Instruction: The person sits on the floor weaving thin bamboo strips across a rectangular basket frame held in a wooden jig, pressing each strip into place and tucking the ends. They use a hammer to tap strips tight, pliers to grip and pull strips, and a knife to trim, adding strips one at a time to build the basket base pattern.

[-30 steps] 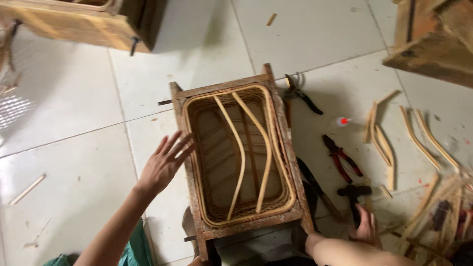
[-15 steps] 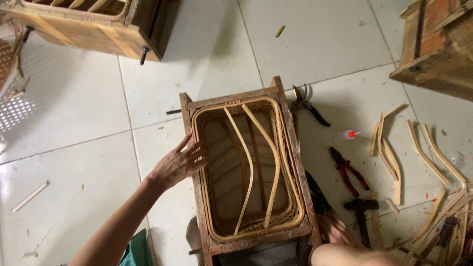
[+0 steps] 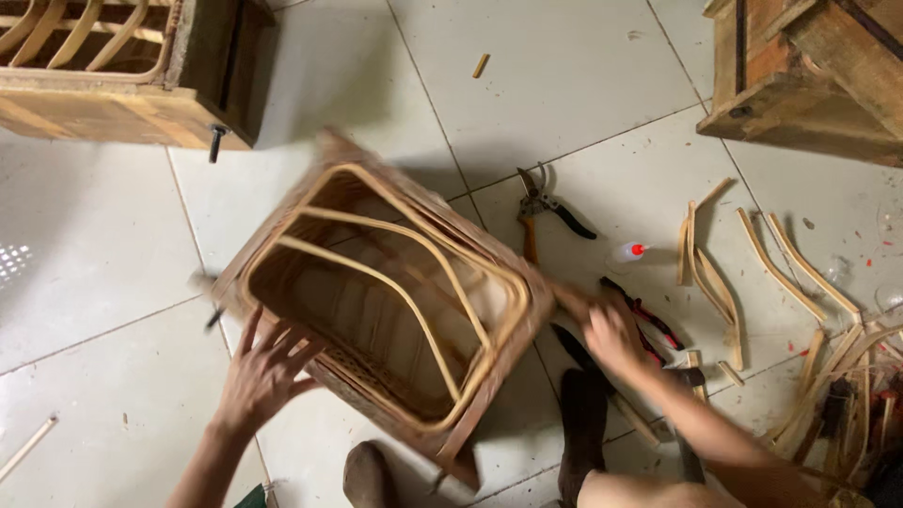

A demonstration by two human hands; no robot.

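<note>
wooden frame [image 3: 386,301] sits skewed on the tiled floor [image 3: 564,85] mid-turn: 2 rattan ribs inside the rim loop, nothing woven; left hand [image 3: 263,372] splayed open on its near-left edge, right hand [image 3: 611,329] grips its right corner, spare strips [image 3: 715,282] unused.

Both forearms come into view bare, with no sleeves, watch or rings showing. The left hand [image 3: 263,372] is ungloved, its nails short and plain. The right hand [image 3: 611,331] is ungloved too, blurred at the knuckles. Below, dark footwear: the left shoe [image 3: 369,475] rounded at the toe, the right shoe [image 3: 583,428] long and narrow.
</note>
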